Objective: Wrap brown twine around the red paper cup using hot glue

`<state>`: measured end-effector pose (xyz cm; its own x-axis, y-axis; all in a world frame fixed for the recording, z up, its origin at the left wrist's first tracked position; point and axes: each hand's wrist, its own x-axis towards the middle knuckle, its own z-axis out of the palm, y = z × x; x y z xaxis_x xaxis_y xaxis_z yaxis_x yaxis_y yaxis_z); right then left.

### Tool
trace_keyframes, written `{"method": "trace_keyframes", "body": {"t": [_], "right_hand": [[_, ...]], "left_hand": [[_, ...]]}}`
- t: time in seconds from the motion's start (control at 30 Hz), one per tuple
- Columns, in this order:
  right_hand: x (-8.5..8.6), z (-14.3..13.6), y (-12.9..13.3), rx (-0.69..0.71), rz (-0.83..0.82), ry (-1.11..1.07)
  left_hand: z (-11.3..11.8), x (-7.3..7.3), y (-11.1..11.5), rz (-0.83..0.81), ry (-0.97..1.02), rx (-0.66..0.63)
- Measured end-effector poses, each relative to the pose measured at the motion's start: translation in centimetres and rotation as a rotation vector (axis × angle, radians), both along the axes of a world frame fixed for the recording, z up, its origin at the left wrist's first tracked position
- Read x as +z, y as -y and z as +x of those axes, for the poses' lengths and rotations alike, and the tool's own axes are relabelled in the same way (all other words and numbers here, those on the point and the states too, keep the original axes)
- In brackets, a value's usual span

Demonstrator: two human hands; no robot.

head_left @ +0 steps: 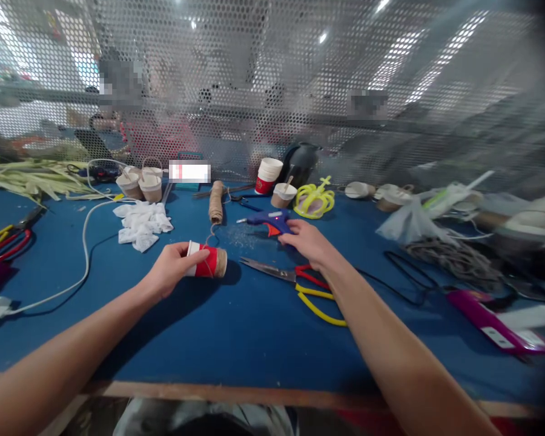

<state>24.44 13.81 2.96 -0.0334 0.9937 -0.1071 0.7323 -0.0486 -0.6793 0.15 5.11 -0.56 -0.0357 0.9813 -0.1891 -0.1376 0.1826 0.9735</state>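
Note:
My left hand (175,266) grips a red and white paper cup (203,259), tilted on its side above the blue table. Brown twine is wound round the cup's right end, and a strand runs from it up to a roll of twine (216,203). My right hand (306,239) is closed round the handle of a blue hot glue gun (267,219) with an orange trigger, its nozzle pointing left. Below that hand lie scissors (281,272) with red and yellow handles, partly covered by my right forearm.
Crumpled white tissue (143,223) lies left of the twine roll. Twine-wrapped cups (151,186), stacked paper cups (269,175), a dark jug (302,163) and a yellow crown-shaped piece (315,198) stand along the perforated metal screen (236,79). A white cable (85,242) crosses the left side.

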Motion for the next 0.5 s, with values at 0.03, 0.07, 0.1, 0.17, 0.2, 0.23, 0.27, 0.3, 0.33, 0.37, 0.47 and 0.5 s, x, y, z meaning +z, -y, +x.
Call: {"method": "trace_keyframes", "body": {"t": [0.03, 0.07, 0.1, 0.17, 0.2, 0.23, 0.27, 0.3, 0.33, 0.37, 0.47, 0.5], "right_hand": [[0.4, 0.0, 0.7, 0.027, 0.009, -0.075], [0.7, -0.1, 1.5, 0.060, 0.002, -0.141], [1.0, -0.2, 2.2, 0.093, -0.018, -0.203], [1.2, -0.5, 3.7, 0.155, -0.065, -0.366], [1.1, -0.7, 4.5, 0.179, -0.060, -0.439], [1.0, -1.0, 5.2, 0.206, -0.035, -0.488], [0.9, -1.3, 5.8, 0.239, 0.001, -0.502], [0.7, -1.6, 6.5, 0.272, 0.030, -0.472], [0.6, -1.8, 7.0, 0.300, 0.030, -0.435], [0.5, -2.1, 7.5, 0.325, 0.022, -0.399], [0.3, -2.5, 8.3, 0.347, 0.029, -0.329], [0.3, -2.6, 8.5, 0.352, 0.048, -0.308]], "left_hand": [[0.0, 0.1, 0.0, -0.007, -0.004, 0.002], [0.0, 0.1, -0.1, -0.014, -0.007, 0.003], [0.0, 0.1, -0.1, -0.020, -0.007, 0.002], [0.1, 0.2, -0.2, -0.027, 0.001, 0.005], [0.2, 0.2, -0.3, -0.031, 0.000, 0.010], [0.2, 0.2, -0.3, -0.037, -0.004, 0.018], [0.2, 0.3, -0.3, -0.045, -0.010, 0.027], [0.3, 0.3, -0.4, -0.056, -0.017, 0.035], [0.3, 0.3, -0.4, -0.066, -0.021, 0.040], [0.2, 0.3, -0.4, -0.071, -0.025, 0.043], [0.1, 0.2, -0.6, -0.050, -0.046, 0.047], [0.0, 0.2, -0.6, -0.042, -0.057, 0.049]]}}
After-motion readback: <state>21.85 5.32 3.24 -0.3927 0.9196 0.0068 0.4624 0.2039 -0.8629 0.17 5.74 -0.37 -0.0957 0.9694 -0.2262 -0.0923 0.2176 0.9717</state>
